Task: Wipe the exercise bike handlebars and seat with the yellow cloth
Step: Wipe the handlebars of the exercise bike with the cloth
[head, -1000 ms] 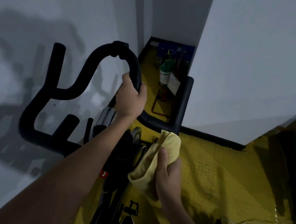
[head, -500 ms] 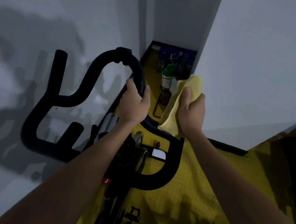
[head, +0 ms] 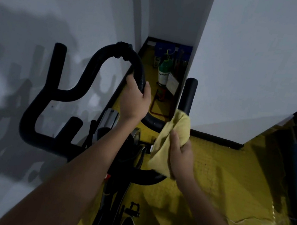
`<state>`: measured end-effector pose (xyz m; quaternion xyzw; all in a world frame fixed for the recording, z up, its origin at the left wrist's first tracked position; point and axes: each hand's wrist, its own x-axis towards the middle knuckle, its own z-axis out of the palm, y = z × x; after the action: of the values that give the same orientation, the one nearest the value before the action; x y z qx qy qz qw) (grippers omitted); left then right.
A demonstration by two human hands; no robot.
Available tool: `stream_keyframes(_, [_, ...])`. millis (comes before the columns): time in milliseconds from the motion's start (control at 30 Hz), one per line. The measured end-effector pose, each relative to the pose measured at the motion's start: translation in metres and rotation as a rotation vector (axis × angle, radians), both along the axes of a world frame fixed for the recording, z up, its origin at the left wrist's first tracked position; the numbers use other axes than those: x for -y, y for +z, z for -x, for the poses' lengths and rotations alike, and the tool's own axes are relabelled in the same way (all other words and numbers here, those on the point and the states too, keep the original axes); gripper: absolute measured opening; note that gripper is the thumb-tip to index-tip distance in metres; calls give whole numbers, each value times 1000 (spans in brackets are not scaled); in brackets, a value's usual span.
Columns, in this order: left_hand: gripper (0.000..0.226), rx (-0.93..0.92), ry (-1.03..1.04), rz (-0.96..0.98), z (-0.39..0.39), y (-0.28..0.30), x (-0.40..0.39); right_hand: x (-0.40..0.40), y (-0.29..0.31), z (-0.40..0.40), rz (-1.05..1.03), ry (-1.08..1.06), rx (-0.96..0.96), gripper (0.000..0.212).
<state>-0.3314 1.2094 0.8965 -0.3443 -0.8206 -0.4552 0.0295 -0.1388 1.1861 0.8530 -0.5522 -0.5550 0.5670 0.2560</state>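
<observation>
Now the right hand [head: 181, 157] is clutching the soft, limp cloth [head: 167, 144] bunched around the handlebar [head: 189, 93]; the left hand [head: 135, 100] is gripping another bar.

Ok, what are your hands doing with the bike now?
Left hand grips handlebars. Right hand holds yellow cloth round right bar. Nothing blocking.

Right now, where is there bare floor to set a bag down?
Bare yellow studded floor mat lies right of the black handlebars, below the white wall. The far corner is crowded around the green bottle.
</observation>
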Motion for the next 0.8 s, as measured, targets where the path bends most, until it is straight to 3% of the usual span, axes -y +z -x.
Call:
stream_keyframes(233, [39,13,-16,9,-1,0,1,60,-1,-24,131,29,-96,39])
stream_keyframes(533, [44,18,-24,8,7,3,2,-23,8,15,-154,69,154,54])
stream_keyframes(800, [45,11,-10,7,9,-1,-1,-79,25,52,-334,-43,102,52])
